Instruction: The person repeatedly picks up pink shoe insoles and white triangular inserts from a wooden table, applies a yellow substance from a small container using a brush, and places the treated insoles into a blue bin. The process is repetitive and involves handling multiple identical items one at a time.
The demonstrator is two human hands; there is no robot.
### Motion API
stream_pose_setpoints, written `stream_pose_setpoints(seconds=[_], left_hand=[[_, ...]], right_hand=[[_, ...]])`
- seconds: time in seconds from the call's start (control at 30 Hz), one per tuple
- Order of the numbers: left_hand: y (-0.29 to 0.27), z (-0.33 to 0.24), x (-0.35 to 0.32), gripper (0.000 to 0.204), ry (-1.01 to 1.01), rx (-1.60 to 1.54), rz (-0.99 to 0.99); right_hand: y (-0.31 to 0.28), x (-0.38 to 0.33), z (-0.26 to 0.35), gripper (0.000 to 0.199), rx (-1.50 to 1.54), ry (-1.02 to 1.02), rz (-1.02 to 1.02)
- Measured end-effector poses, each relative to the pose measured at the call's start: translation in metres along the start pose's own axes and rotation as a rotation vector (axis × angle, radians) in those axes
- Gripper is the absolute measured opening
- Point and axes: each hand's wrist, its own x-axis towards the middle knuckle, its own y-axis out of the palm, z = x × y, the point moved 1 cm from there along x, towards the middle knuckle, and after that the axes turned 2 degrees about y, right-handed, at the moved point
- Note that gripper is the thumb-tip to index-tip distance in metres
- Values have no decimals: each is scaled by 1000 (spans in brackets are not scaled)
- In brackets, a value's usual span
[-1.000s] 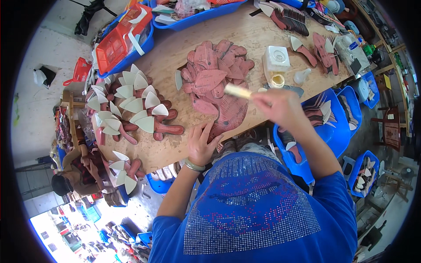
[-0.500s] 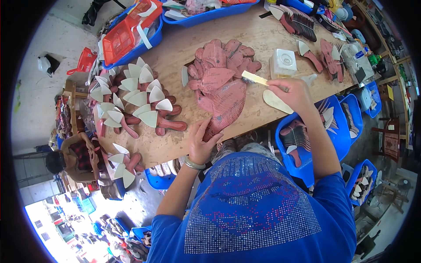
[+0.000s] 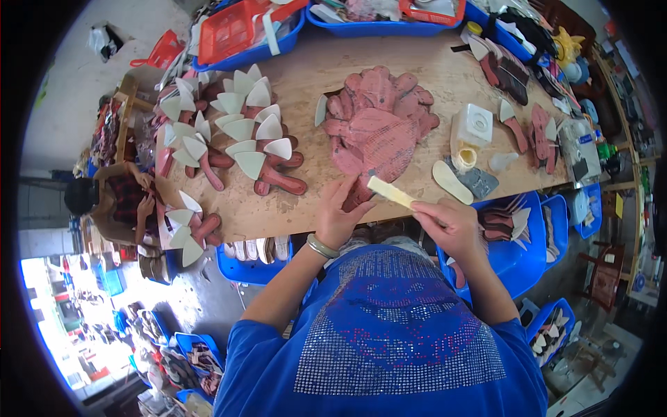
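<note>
A reddish, scale-patterned shoe insole (image 3: 383, 142) lies on top of a heap of similar insoles on the wooden table. My left hand (image 3: 339, 214) grips its narrow near end between thumb and fingers. In my right hand (image 3: 448, 221) is a flat, pale yellow brush (image 3: 390, 192), pinched near its right end. The brush's dark tip is over the narrow part of the insole, close to my left fingers; whether it touches cannot be made out. To the right lies a cream sole-shaped piece (image 3: 451, 182) beside a glue-stained pot (image 3: 466, 158).
Rows of red insoles with pale pointed pieces (image 3: 258, 163) cover the table's left side. A white square container (image 3: 476, 125) stands right of the heap. Blue bins (image 3: 514, 257) sit below the right edge. At the far left, another person (image 3: 118, 205) is at work.
My right hand has come left and nearer, bringing the brush from the insole's wide end to its narrow end. My left hand still holds the insole. The whole view has shifted.
</note>
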Motion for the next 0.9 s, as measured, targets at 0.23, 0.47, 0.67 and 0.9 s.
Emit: stream_pose_setpoints(seconds=[0.23,0.47,0.67,0.9], left_hand=[[-10,22,-27,74,-194,-159,-108],[-52,102,-71,37,-483,110,-1],[-79,257,-106,39,-489,340,-30],[-96,304,-70,39,-576,256,99]], right_hand=[[-36,-10,-50,19,-14,206,-229],[-24,-9,-53,21,150,362,-150],[-3,-8,-56,22,156,370,-67],[1,-12,-42,21,78,395,-117]])
